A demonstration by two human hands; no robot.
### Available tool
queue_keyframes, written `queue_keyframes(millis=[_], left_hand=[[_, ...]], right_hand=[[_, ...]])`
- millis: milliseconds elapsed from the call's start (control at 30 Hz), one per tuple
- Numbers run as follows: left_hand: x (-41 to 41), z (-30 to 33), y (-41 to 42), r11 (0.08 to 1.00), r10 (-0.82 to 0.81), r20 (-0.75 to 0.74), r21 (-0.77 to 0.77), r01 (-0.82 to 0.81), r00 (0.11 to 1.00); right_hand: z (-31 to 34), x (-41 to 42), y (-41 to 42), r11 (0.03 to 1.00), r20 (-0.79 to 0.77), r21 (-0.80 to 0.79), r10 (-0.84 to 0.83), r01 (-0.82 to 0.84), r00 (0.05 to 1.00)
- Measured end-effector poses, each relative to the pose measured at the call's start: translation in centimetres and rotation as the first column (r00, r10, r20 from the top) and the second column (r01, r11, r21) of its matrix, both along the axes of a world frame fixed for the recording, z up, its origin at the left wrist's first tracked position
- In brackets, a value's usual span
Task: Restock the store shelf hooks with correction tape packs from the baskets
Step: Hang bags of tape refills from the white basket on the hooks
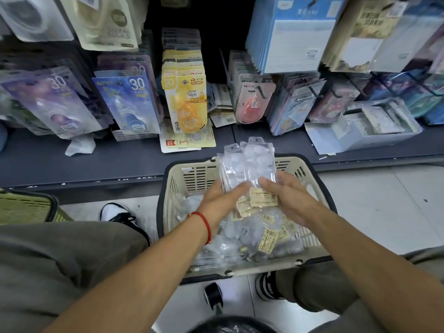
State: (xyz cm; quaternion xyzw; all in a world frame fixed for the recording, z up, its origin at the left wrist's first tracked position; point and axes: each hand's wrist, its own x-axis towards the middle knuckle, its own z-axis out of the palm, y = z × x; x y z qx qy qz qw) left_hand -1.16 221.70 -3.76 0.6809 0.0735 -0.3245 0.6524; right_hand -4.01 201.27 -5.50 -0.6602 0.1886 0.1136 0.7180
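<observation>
Both hands (217,198) (288,200) clamped on clear tape packs (247,164) above basket (310,186), long axis toward shelf hooks (312,88).

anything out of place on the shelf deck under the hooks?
Yes. A yellow correction tape pack lies flat on the shelf deck below its hook row instead of hanging, and a crumpled white wrapper sits loose to its left.

Purple pack (51,99): "30", white, near top.
Blue pack (127,102): "30", white, top right.
Yellow pack (185,99): "20" in top left corner; "NO.8853" on red-marked header.
Flat card (187,138) on shelf: red square mark, "3", Chinese "修正带".
Shoe (269,286): "NIKE" on tongue.
Basket pack stickers (263,197): print too small to read.
</observation>
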Motion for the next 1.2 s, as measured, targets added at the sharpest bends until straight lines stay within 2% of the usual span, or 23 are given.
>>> queue_keyframes(millis=[33,100,300,333,433,500,600,667,700,733,767,800,833,900,1100,1200], left_hand=[[-0.1,-0.5,-0.3,0.994,0.023,-0.058,-0.103,-0.029,0.998],[0.1,-1.0,0.1,0.986,0.064,-0.059,-0.15,-0.072,0.996],[1.8,-2.2,2.3,0.988,0.156,0.064,-0.016,-0.156,0.986],[2.0,-2.1,2.4,0.988,0.152,0.085,-0.016,-0.151,0.985],[1.8,-1.7,1.6,0.993,0.112,0.062,-0.042,-0.109,0.992],[1.4,-1.9,1.0,0.994,0.086,0.064,-0.077,-0.081,0.994],[1.3,-2.8,1.3,0.983,0.165,0.093,-0.094,-0.156,0.982],[1.8,-3.0,2.1,0.976,0.216,0.117,-0.044,-0.212,0.969],[2.1,-3.2,2.6,0.974,0.225,0.124,-0.021,-0.224,0.967],[2.4,-3.4,3.1,0.971,0.24,0.127,-0.011,-0.241,0.962],[2.7,-3.7,3.6,0.964,0.264,0.125,-0.014,-0.264,0.956],[2.9,-3.9,4.0,0.958,0.286,0.114,-0.026,-0.285,0.951],[3.0,-4.1,4.3,0.953,0.303,0.098,-0.033,-0.301,0.948],[3.1,-4.4,4.7,0.945,0.328,0.072,-0.034,-0.327,0.942],[3.6,-5.1,5.3,0.917,0.397,0.086,-0.006,-0.398,0.914],[3.8,-5.2,5.3,0.914,0.406,0.075,-0.015,-0.406,0.911]], right_hand=[[0.3,0.1,0.4,0.994,-0.011,0.103,-0.017,0.018,1.0],[0.7,0.2,0.8,0.981,-0.054,0.19,-0.016,0.026,0.998],[0.4,0.6,0.5,0.974,-0.038,0.228,-0.01,0.019,0.999],[0.3,0.6,0.7,0.981,-0.037,0.195,0.014,-0.007,0.999],[-0.5,0.5,2.4,0.988,-0.017,-0.086,0.128,-0.129,0.992],[-0.7,0.4,3.8,0.947,0.035,-0.223,0.245,-0.231,0.969],[-1.4,0.6,4.0,0.888,0.037,-0.343,0.338,-0.306,0.94],[-2.6,0.3,2.9,0.772,-0.042,-0.555,0.346,-0.31,0.937],[-3.6,-0.1,2.1,0.656,-0.127,-0.667,0.367,-0.354,0.921],[-4.7,-0.8,1.5,0.498,-0.243,-0.752,0.399,-0.432,0.884],[-5.8,-1.6,1.0,0.332,-0.368,-0.786,0.426,-0.522,0.826],[-6.9,-2.3,0.9,0.212,-0.472,-0.773,0.436,-0.598,0.766],[-7.8,-3.0,0.8,0.171,-0.53,-0.747,0.431,-0.642,0.731],[-8.9,-3.4,0.7,0.233,-0.518,-0.737,0.41,-0.635,0.751],[-8.2,-2.6,-1.8,0.508,-0.409,-0.715,0.252,-0.48,0.877],[-5.6,-1.5,-3.3,0.625,-0.304,-0.708,0.153,-0.33,0.94]])
